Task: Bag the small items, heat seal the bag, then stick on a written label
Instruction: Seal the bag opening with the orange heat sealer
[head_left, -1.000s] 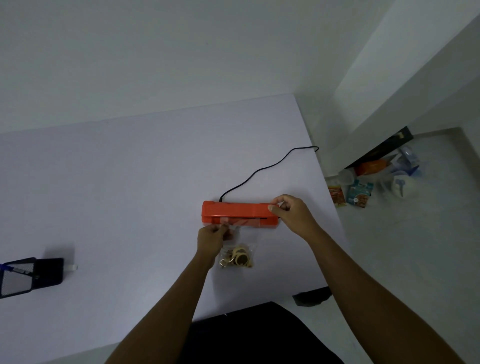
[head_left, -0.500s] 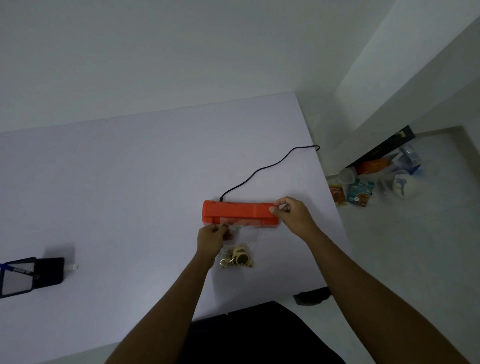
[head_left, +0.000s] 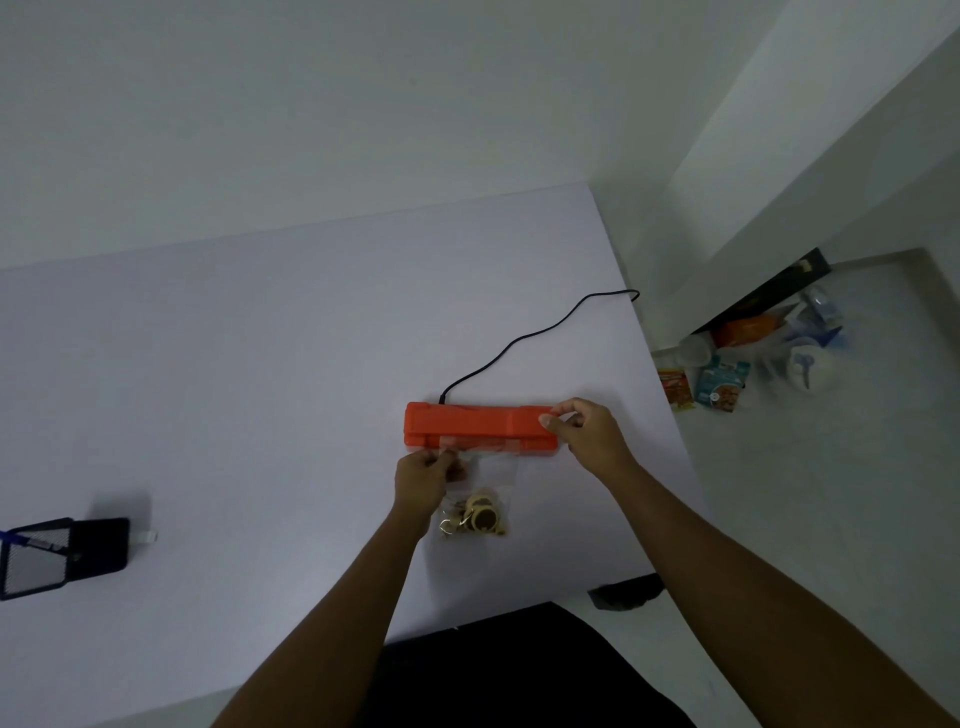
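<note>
An orange heat sealer (head_left: 470, 423) lies across the white table (head_left: 234, 364), its black cord (head_left: 530, 335) running off the right edge. A clear plastic bag (head_left: 485, 483) with several small round tan items (head_left: 480, 517) lies just in front of it, its open end tucked into the sealer's front slot. My left hand (head_left: 423, 478) pinches the bag's upper left corner near the slot. My right hand (head_left: 587, 434) grips the right end of the sealer's lid, which looks down on the bag.
A black mesh holder (head_left: 36, 558) with a blue pen and a dark pad (head_left: 101, 551) sits at the table's left. Food packets (head_left: 719, 382) and bottles clutter the floor at the right. The table's right edge is close to the sealer.
The sealer's lid has come down over the bag's open end; the dark slot seen a second ago is covered. My right hand shifted slightly on the lid's end. The left hand stays put.
</note>
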